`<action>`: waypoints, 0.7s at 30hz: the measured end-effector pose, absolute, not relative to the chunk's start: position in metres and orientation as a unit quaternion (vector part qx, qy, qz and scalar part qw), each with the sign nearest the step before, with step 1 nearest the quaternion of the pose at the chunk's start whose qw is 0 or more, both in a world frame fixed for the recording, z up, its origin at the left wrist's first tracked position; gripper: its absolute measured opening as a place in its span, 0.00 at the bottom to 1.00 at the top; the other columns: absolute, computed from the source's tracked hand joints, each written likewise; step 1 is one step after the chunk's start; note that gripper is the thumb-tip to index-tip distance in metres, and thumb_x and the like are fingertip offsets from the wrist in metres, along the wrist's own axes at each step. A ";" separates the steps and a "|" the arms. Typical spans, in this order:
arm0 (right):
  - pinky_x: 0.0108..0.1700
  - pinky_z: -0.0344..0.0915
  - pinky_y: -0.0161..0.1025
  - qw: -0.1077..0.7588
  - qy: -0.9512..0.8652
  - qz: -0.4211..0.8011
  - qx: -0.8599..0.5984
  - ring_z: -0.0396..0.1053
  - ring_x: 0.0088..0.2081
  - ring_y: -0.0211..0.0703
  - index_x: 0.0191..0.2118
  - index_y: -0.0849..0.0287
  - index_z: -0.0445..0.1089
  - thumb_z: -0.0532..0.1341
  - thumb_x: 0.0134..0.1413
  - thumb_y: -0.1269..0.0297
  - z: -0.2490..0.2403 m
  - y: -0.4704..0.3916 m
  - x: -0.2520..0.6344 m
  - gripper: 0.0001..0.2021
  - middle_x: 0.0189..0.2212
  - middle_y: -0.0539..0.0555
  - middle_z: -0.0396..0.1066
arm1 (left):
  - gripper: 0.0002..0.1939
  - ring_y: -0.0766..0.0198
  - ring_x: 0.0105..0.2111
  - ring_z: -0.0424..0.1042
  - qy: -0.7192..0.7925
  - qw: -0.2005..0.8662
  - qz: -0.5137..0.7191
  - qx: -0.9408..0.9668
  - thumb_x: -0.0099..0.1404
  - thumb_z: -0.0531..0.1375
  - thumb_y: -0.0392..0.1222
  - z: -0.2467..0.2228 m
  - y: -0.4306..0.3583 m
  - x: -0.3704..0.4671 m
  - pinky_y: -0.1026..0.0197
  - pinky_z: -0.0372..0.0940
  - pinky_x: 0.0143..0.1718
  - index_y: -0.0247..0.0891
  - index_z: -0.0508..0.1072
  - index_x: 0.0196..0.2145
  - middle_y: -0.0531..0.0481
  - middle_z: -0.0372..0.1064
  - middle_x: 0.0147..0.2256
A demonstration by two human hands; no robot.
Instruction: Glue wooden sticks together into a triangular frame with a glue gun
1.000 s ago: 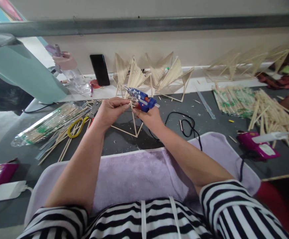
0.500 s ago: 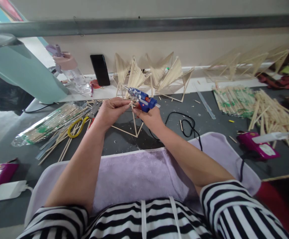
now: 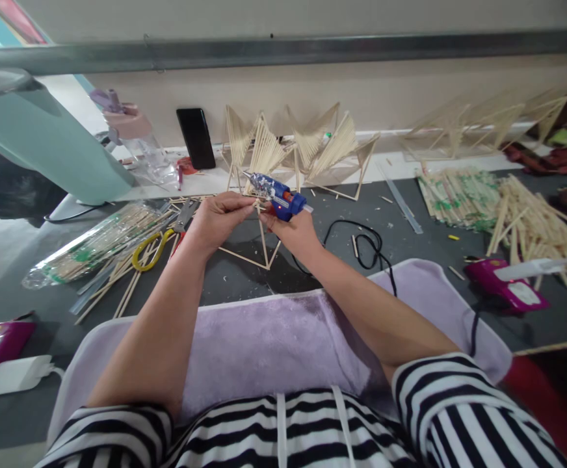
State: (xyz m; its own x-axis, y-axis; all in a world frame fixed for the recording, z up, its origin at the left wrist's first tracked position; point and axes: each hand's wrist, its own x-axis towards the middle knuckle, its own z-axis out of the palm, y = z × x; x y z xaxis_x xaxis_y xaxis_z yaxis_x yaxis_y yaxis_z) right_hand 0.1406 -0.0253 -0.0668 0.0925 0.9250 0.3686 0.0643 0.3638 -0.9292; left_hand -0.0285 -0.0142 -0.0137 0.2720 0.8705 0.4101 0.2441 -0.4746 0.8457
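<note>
In the head view my left hand point(image 3: 222, 221) pinches the top joint of a small frame of thin wooden sticks point(image 3: 264, 244), which stands on the grey table. A blue glue gun point(image 3: 277, 195) rests in my right hand point(image 3: 296, 227), its nozzle pointing away to the upper left and white flakes stuck on its barrel. The thumb and fingertips of that hand also come close to the same joint; whether they press on it I cannot tell. Behind the gun stand finished-looking stick structures point(image 3: 313, 146) with fanned, twisted sides.
Left of my arm lie scissors point(image 3: 149, 252), loose sticks and a plastic bag of sticks point(image 3: 103, 240). A black phone point(image 3: 196, 138) leans on the wall near a bottle point(image 3: 140, 140). Stick piles point(image 3: 537, 227), a black cable point(image 3: 369, 240) and a magenta device point(image 3: 505, 283) lie right.
Almost nothing differs. The glue gun and both hands hold nearly the same place, with only a very slight shift at the fingertips.
</note>
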 end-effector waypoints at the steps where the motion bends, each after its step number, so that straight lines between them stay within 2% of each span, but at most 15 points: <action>1: 0.45 0.74 0.48 0.597 -0.570 0.363 -0.433 0.75 0.36 0.45 0.37 0.57 0.72 0.68 0.44 0.54 -0.067 -0.026 0.141 0.15 0.32 0.52 0.76 | 0.09 0.60 0.38 0.75 0.385 0.336 0.465 0.723 0.57 0.67 0.43 -0.014 -0.014 -0.029 0.58 0.69 0.45 0.42 0.83 0.37 0.49 0.78 0.36; 8: 0.43 0.75 0.47 0.594 -0.569 0.359 -0.441 0.74 0.35 0.45 0.35 0.56 0.72 0.68 0.44 0.53 -0.065 -0.028 0.141 0.14 0.31 0.52 0.75 | 0.10 0.60 0.39 0.75 0.381 0.346 0.464 0.721 0.56 0.68 0.45 -0.013 -0.014 -0.029 0.59 0.68 0.45 0.41 0.83 0.37 0.48 0.78 0.36; 16: 0.44 0.75 0.49 0.594 -0.568 0.366 -0.436 0.75 0.37 0.47 0.38 0.56 0.73 0.69 0.44 0.52 -0.064 -0.029 0.141 0.17 0.34 0.53 0.76 | 0.10 0.60 0.39 0.75 0.380 0.346 0.452 0.729 0.58 0.66 0.44 -0.013 -0.014 -0.030 0.60 0.67 0.46 0.41 0.82 0.37 0.48 0.78 0.37; 21: 0.38 0.76 0.46 0.583 -0.571 0.377 -0.439 0.74 0.32 0.45 0.37 0.56 0.74 0.69 0.44 0.50 -0.062 -0.030 0.141 0.18 0.31 0.52 0.76 | 0.10 0.60 0.39 0.75 0.395 0.338 0.449 0.727 0.57 0.66 0.43 -0.011 -0.015 -0.030 0.60 0.67 0.45 0.40 0.83 0.36 0.48 0.78 0.37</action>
